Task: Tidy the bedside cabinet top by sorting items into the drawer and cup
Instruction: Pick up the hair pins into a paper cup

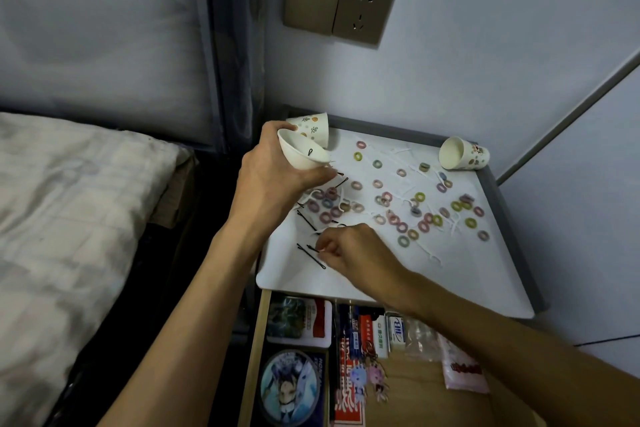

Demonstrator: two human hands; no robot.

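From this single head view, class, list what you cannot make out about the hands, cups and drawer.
- Head view: whether the right hand already pinches a hairpin; its curled fingers cover the pin's end.
- Head view: how much lies in the cup held by the left hand; its wall hides the depth.
- Head view: the drawer, near end cut off by the bottom edge; the right forearm covers some contents.

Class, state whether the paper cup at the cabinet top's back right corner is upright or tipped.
Tipped: the paper cup lies on its side, mouth facing left.
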